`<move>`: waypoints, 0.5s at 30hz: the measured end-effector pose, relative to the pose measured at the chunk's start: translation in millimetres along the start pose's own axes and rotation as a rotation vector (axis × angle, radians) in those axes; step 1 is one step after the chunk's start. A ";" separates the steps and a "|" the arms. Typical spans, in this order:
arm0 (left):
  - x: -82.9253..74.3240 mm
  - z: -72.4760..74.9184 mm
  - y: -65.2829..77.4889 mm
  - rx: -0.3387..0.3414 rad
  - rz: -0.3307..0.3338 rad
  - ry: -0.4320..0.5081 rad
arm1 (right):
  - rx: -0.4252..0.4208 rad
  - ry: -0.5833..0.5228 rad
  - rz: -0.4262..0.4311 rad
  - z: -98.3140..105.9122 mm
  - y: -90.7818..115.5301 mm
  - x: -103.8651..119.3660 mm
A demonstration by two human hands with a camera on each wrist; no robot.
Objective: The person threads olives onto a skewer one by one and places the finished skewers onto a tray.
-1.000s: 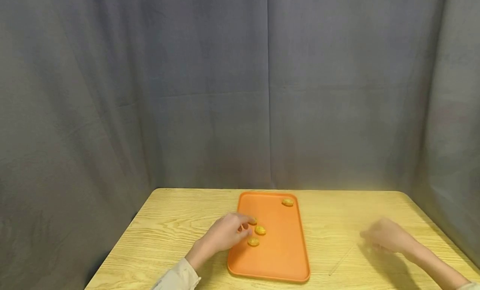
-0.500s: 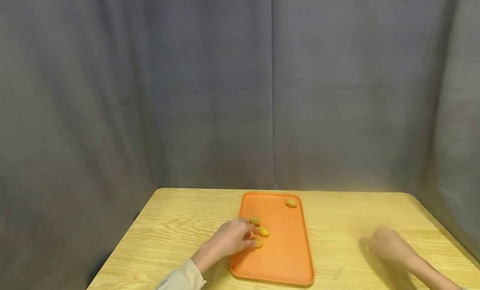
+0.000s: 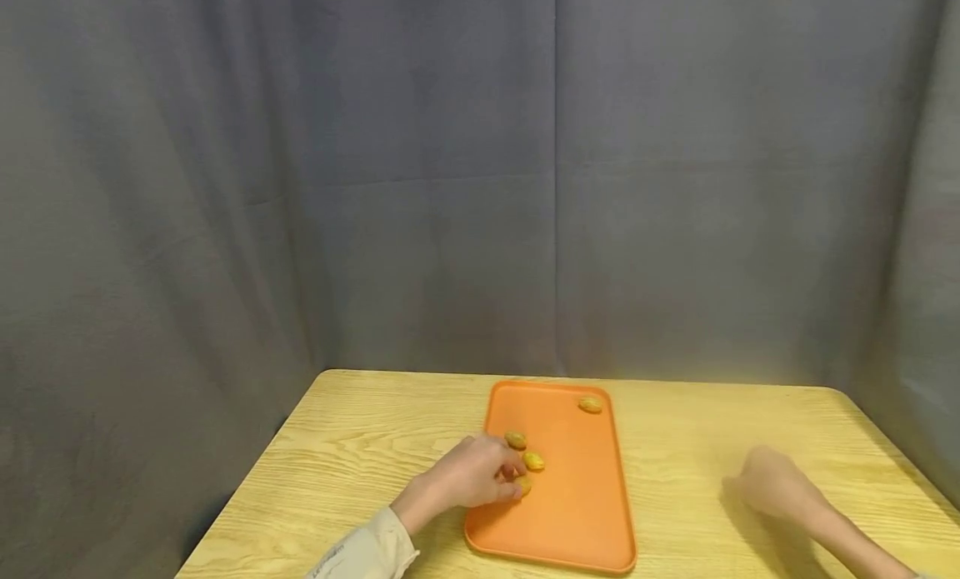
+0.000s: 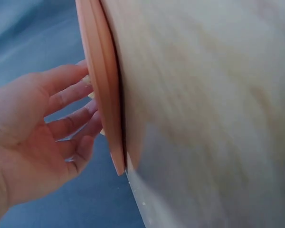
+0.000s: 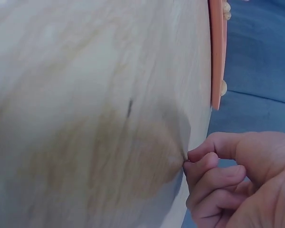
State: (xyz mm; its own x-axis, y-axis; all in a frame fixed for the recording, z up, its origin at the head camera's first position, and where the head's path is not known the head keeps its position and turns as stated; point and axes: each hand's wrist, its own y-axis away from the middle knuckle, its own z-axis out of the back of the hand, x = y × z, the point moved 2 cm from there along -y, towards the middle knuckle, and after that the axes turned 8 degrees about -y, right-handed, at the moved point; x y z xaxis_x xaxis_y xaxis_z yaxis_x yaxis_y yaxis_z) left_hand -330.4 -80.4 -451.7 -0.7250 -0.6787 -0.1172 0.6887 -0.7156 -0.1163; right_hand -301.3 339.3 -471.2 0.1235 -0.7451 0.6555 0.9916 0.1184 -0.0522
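Note:
An orange tray (image 3: 570,521) lies lengthwise on the table, with small yellow-brown oval pieces on it. Thumb and fingertips of my left hand (image 3: 472,472) pinch the nearest yellow piece (image 3: 526,485), which they partly cover. Just beyond it sit a brighter yellow piece (image 3: 533,461) and another oval piece (image 3: 515,439). One more oval piece (image 3: 590,404) rests in the far right corner. To the right of the tray, my right hand (image 3: 776,487) is low over the table; in its wrist view, thumb and forefinger (image 5: 199,164) pinch the end of something very thin, mostly hidden.
The wood-grain table (image 3: 690,429) extends on both sides of the tray. Grey curtains (image 3: 442,187) hang behind it and at both sides. A short dark mark (image 5: 129,108) shows on the tabletop in the right wrist view.
My left hand has come nearer along the tray, its fingertips closing around the nearest oval piece. A thin pale stick seen earlier by my right hand no longer shows in the head view.

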 end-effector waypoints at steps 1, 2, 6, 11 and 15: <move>-1.8 0.0 -0.5 -0.005 -0.009 -0.004 | 0.001 -0.010 0.010 0.4 0.4 2.2; -2.9 -0.5 -0.8 -0.012 -0.017 -0.010 | -0.006 -0.012 0.027 0.2 0.5 4.3; -3.6 -1.9 0.3 -0.037 -0.033 -0.004 | -0.019 -0.023 0.083 -3.3 -1.1 11.2; 1.6 2.3 4.0 -0.066 -0.012 0.038 | 0.039 -0.096 0.083 -7.0 -7.7 17.5; 3.2 6.4 8.3 -0.097 0.039 0.112 | 0.052 -0.157 0.054 -3.8 -10.6 19.3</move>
State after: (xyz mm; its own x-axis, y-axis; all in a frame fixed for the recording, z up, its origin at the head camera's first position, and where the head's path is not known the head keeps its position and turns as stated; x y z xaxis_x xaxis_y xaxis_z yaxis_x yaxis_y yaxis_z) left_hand -327.0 -89.6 -446.7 -0.6962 -0.6792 -0.2324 0.7176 -0.6659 -0.2039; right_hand -309.3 321.2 -460.8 0.1652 -0.6254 0.7626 0.9797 0.1929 -0.0541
